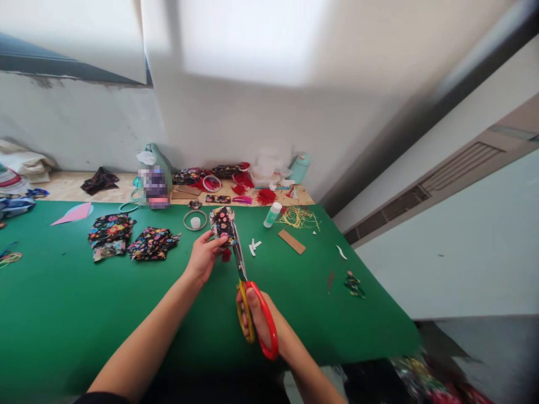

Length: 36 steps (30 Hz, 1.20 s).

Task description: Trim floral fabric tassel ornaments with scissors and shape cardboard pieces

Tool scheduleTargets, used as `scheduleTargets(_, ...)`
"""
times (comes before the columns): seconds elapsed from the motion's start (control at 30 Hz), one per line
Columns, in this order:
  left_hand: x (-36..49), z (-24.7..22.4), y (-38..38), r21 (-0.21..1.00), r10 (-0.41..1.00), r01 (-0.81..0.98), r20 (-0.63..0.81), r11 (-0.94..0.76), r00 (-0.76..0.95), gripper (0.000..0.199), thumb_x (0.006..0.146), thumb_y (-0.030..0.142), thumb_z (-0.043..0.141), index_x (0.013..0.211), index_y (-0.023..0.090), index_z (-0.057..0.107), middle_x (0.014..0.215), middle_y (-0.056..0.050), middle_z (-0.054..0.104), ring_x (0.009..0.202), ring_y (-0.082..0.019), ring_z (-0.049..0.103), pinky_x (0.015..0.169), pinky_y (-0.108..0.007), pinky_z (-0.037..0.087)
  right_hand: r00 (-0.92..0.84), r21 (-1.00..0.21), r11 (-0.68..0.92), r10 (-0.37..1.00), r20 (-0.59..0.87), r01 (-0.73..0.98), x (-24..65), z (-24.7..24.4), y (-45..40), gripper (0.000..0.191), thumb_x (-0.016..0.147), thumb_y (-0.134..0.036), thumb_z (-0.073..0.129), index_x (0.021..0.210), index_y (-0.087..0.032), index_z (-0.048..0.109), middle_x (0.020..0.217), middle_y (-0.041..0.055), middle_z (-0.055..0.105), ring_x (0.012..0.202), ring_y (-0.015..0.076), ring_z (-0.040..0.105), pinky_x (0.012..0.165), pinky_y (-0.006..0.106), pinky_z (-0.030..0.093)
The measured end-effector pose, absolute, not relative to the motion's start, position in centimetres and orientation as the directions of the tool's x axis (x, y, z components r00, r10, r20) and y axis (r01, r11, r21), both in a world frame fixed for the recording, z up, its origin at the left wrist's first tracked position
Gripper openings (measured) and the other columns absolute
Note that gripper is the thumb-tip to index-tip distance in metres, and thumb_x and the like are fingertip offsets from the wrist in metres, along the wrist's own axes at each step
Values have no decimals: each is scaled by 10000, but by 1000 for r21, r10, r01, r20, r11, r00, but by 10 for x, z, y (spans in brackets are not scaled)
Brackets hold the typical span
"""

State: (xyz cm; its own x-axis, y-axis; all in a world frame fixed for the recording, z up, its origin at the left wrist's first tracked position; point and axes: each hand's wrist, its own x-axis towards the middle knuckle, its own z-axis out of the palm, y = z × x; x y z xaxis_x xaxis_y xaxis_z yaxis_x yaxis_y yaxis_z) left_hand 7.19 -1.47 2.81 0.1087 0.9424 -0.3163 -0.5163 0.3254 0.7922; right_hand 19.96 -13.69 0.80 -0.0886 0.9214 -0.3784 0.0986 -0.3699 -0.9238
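My left hand (203, 255) pinches a small piece of black floral fabric (223, 223) between thumb and fingers, raised above the table. Around the handles of a pair of scissors (266, 321), one loop red and one yellow, my right hand (257, 311) is closed. The scissor blades point away from me and lie along the right edge of the fabric. Whether they are cutting into it I cannot tell. Just under the fabric a bit of dark red material (226, 256) shows. Two folded floral cloths, one larger (110, 233) and one smaller (154, 243), lie to the left.
On the green table (202, 348) are a glue stick (273, 215), a cardboard strip (292, 242), white scraps (253, 247), yellow cord (300, 216), a ring (195, 220) and fabric scraps (354, 284). Behind, a wooden strip holds red tassels (266, 196) and a teal bottle (299, 168).
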Motion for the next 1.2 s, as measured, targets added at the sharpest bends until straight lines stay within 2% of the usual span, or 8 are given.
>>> scheduleTargets(0.1, 72, 26, -16, 806, 952, -514, -294, 294, 83, 366, 470, 184, 808, 787, 116, 637, 735, -23, 671, 574, -100, 611, 526, -195, 463, -84, -927, -357, 926, -367, 110, 199, 9, -139, 640, 731, -811, 313, 783, -188, 452, 522, -41, 463, 409, 90, 468, 393, 200, 391)
scheduleTargets(0.27, 71, 25, -18, 833, 961, -483, -264, 270, 82, 356, 467, 217, 815, 760, 122, 637, 684, -22, 660, 511, -104, 585, 478, -208, 433, -64, -920, -372, 922, -382, 125, 197, 12, -141, 669, 741, -810, 276, 808, -180, 491, 518, -44, 455, 402, 94, 467, 397, 217, 414)
scheduleTargets(0.5, 69, 27, -18, 850, 964, -462, -259, 253, 53, 353, 438, 193, 812, 739, 118, 642, 711, -26, 663, 567, -113, 609, 541, -216, 465, -80, -920, -342, 929, -362, 192, 200, 9, -143, 627, 765, -786, 288, 801, -189, 479, 524, -42, 477, 407, 97, 497, 382, 196, 408)
scheduleTargets(0.73, 70, 26, -18, 857, 965, -448, -257, 256, 59, 314, 457, 185, 795, 713, 124, 625, 697, -21, 653, 545, -108, 595, 535, -223, 459, -19, -887, -380, 917, -398, 264, 194, 15, -142, 630, 746, -803, 285, 753, -195, 449, 460, -52, 445, 354, 102, 481, 334, 189, 377)
scheduleTargets(1.03, 70, 25, -18, 859, 963, -439, -262, 263, 65, 298, 459, 191, 784, 702, 121, 626, 669, -24, 651, 521, -111, 591, 506, -216, 441, 25, -880, -404, 911, -411, 250, 188, 12, -142, 574, 756, -774, 351, 744, -206, 432, 431, -71, 408, 315, 94, 440, 304, 192, 351)
scheduleTargets(1.2, 70, 26, -18, 854, 964, -457, -264, 249, 32, 316, 437, 162, 781, 719, 118, 646, 694, -29, 662, 560, -114, 610, 551, -216, 461, -11, -891, -381, 918, -396, 248, 191, 5, -137, 493, 764, -711, 454, 713, -223, 417, 425, -70, 395, 303, 89, 398, 305, 190, 265)
